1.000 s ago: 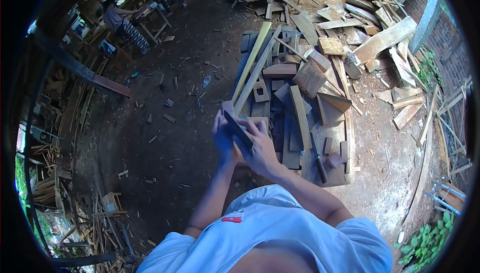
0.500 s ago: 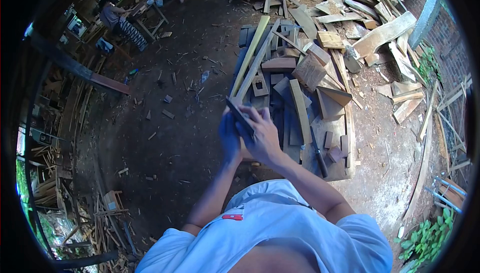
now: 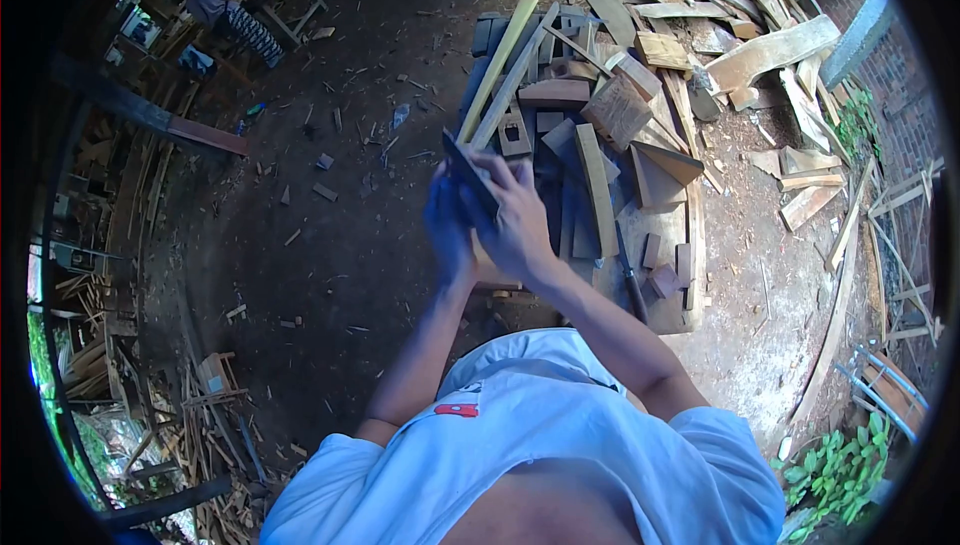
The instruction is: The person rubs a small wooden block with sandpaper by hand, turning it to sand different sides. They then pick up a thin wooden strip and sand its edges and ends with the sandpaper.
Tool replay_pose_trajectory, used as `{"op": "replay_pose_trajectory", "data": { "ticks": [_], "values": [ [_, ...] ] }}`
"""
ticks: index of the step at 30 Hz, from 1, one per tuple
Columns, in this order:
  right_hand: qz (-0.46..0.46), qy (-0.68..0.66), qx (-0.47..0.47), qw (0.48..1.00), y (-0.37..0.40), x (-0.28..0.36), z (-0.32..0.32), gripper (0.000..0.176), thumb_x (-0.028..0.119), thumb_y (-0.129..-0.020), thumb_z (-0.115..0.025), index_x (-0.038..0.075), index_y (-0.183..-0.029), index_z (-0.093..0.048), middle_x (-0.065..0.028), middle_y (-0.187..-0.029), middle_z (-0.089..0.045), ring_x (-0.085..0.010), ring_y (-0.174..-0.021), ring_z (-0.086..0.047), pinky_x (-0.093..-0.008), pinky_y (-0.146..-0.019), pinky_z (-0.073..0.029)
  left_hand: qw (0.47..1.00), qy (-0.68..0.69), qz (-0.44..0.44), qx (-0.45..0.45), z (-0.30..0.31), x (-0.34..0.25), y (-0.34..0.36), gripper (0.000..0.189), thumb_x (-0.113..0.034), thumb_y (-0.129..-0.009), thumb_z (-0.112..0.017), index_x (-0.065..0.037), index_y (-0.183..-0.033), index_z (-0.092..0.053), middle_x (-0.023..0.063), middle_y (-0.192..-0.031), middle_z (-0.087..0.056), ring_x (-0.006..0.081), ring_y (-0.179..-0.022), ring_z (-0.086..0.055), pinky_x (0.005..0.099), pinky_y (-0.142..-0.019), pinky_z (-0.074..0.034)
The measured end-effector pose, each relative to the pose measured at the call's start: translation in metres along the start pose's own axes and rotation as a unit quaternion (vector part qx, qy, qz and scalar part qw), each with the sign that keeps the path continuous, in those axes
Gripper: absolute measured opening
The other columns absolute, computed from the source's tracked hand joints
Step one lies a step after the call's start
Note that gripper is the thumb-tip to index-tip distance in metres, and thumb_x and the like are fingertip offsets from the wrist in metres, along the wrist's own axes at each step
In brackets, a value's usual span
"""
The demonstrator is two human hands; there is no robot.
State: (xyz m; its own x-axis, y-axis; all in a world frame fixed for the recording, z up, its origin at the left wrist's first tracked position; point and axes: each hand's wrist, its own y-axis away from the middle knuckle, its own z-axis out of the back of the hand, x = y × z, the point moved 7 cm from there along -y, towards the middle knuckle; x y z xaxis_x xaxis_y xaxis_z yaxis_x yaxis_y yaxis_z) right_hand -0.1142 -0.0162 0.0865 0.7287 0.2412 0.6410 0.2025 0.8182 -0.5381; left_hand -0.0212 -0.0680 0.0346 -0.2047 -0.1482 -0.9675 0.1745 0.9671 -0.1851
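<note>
My left hand (image 3: 450,225) and my right hand (image 3: 522,223) are close together in front of my body, at the near left edge of the workbench (image 3: 690,295). Between them is a thin, dark, flat piece (image 3: 466,163), tilted with one end pointing up and left. The right hand's fingers press on its right face, and the left hand grips it from the other side, partly hidden. What the piece is made of, I cannot make out. Under the hands shows a pale wooden block (image 3: 492,267), partly covered by them.
On the bench lie a long-bladed tool with a dark handle (image 3: 635,293), a long wooden bar (image 3: 597,190), a block with a square hole (image 3: 514,133) and several offcuts. Scrap boards (image 3: 775,60) are heaped at the back right. Another person (image 3: 225,15) stands far left.
Both hands have shifted slightly away from my body with the dark piece still between them. My view has tilted a little, so the whole scene sits higher in the picture.
</note>
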Motion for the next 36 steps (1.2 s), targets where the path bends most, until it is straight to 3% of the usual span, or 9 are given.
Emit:
{"op": "replay_pose_trajectory", "data": {
  "ticks": [6, 8, 10, 16, 23, 26, 28, 30, 36],
  "values": [
    [0.003, -0.011, -0.008, 1.0, 0.002, -0.004, -0.001, 0.037, 0.019, -0.088, -0.055, 0.01, -0.124, -0.057, -0.0027, -0.117, -0.055, -0.029, -0.093, -0.049, -0.036, -0.081, -0.047, 0.992, 0.082, 0.097, -0.025, 0.013, 0.01, 0.009, 0.043, -0.031, -0.1, -0.037, -0.002, -0.132, -0.044, 0.008, -0.109, -0.057, 0.0131, -0.094, -0.058, 0.029, -0.076, -0.048],
    [-0.122, -0.069, 0.009, 0.99, -0.023, -0.028, 0.006, 0.032, 0.02, -0.088, -0.057, 0.007, -0.117, -0.059, -0.0046, -0.113, -0.058, -0.0244, -0.092, -0.051, -0.0341, -0.081, -0.047, 0.995, 0.021, 0.093, 0.035, -0.002, 0.005, 0.016, 0.04, -0.032, -0.1, -0.04, -0.007, -0.131, -0.046, 0.0023, -0.098, -0.059, 0.0068, -0.083, -0.057, 0.025, -0.059, -0.048],
    [-0.146, -0.367, -0.023, 0.918, -0.038, -0.066, -0.01, 0.033, 0.027, -0.092, -0.056, 0.003, -0.113, -0.058, -0.0056, -0.104, -0.059, -0.0184, -0.085, -0.051, -0.0326, -0.079, -0.045, 0.997, -0.001, 0.076, 0.03, -0.002, 0.004, 0.017, 0.04, -0.032, -0.1, -0.04, -0.009, -0.132, -0.047, 0.002, -0.1, -0.06, 0.0047, -0.081, -0.057, 0.0221, -0.055, -0.046],
    [-0.408, -0.411, -0.033, 0.815, 0.006, -0.098, -0.01, 0.045, 0.043, -0.089, -0.06, 0.004, -0.111, -0.055, 0.0007, -0.088, -0.053, -0.0096, -0.072, -0.043, -0.0269, -0.067, -0.039, 0.992, 0.066, 0.1, 0.034, 0.005, -0.006, 0.018, 0.038, -0.029, -0.101, -0.037, -0.009, -0.132, -0.047, 0.0033, -0.103, -0.061, 0.0076, -0.08, -0.059, 0.0248, -0.053, -0.047],
    [-0.327, -0.436, 0.024, 0.838, 0.007, -0.068, -0.014, 0.043, 0.04, -0.088, -0.064, 0.007, -0.114, -0.055, 0.0008, -0.096, -0.056, -0.008, -0.081, -0.048, -0.0225, -0.073, -0.04, 0.972, 0.124, 0.197, 0.028, -0.002, 0.011, 0.027, 0.034, -0.032, -0.101, -0.04, -0.008, -0.122, -0.052, -0.0035, -0.071, -0.053, 0.0045, -0.052, -0.046, 0.0247, -0.05, -0.045],
    [-0.218, -0.432, -0.005, 0.875, 0.0, -0.062, -0.015, 0.029, 0.025, -0.091, -0.063, 0.003, -0.111, -0.058, -0.0018, -0.099, -0.061, -0.0095, -0.091, -0.052, -0.0275, -0.08, -0.043, 0.956, 0.165, 0.235, 0.056, 0.0, 0.024, 0.033, 0.036, -0.035, -0.099, -0.045, -0.009, -0.123, -0.05, 0.0016, -0.094, -0.059, 0.0077, -0.077, -0.059, 0.0226, -0.053, -0.048],
    [-0.175, -0.407, 0.044, 0.895, 0.0, -0.058, -0.02, 0.028, 0.022, -0.092, -0.062, 0.003, -0.112, -0.058, -0.0035, -0.102, -0.062, -0.0103, -0.093, -0.054, -0.0293, -0.082, -0.044, 0.961, 0.138, 0.228, 0.069, -0.008, 0.009, 0.033, 0.031, -0.034, -0.099, -0.045, -0.009, -0.116, -0.052, -0.0016, -0.08, -0.053, 0.006, -0.063, -0.051, 0.024, -0.052, -0.046],
    [-0.193, -0.388, 0.038, 0.9, 0.006, -0.062, -0.026, 0.028, 0.022, -0.092, -0.061, 0.001, -0.111, -0.059, -0.0053, -0.099, -0.063, -0.0116, -0.091, -0.055, -0.0289, -0.082, -0.045, 0.965, 0.113, 0.224, 0.077, -0.013, 0.005, 0.035, 0.027, -0.032, -0.099, -0.045, -0.009, -0.11, -0.053, -0.0048, -0.065, -0.048, 0.0042, -0.05, -0.043, 0.0254, -0.051, -0.044],
    [-0.316, -0.405, 0.017, 0.858, 0.016, -0.067, -0.022, 0.034, 0.03, -0.094, -0.058, 0.001, -0.11, -0.059, -0.0052, -0.097, -0.063, -0.0128, -0.088, -0.057, -0.0288, -0.078, -0.045, 0.969, 0.093, 0.204, 0.102, -0.009, 0.015, 0.03, 0.024, -0.033, -0.097, -0.05, -0.01, -0.102, -0.051, -0.0013, -0.071, -0.051, 0.006, -0.064, -0.051, 0.0253, -0.054, -0.046]
  ]
}}
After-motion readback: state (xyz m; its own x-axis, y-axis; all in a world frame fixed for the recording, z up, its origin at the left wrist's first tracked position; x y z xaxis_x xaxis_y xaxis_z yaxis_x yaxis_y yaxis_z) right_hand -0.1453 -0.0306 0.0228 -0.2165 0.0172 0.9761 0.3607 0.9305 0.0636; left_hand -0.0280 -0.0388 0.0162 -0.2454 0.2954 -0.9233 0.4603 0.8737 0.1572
